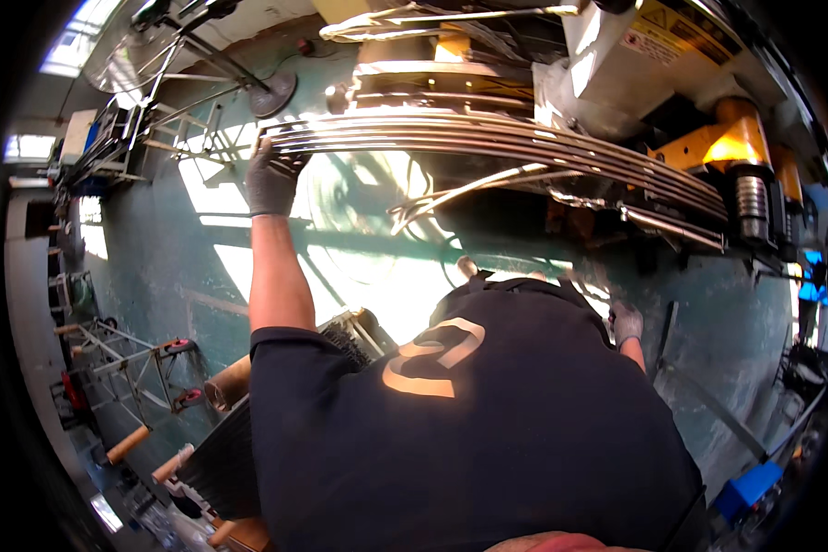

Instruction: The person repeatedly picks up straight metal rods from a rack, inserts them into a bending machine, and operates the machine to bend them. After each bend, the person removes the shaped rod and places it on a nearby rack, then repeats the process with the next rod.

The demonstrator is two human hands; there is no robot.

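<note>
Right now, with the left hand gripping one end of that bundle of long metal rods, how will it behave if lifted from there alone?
The bundle of long metal rods would probably sag and spring, being thin and very long. It likely feels heavy, since many rods lie together. The left hand grips only one end, so loose rods might slide or fan apart.

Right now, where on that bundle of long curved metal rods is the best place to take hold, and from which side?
Probably at the free left end of the rod bundle, from the near side: there the rods lie together, clear of the grey and yellow machine. The gloved left hand already grips that end. The gloved right hand hangs low, apart from the rods.
</note>
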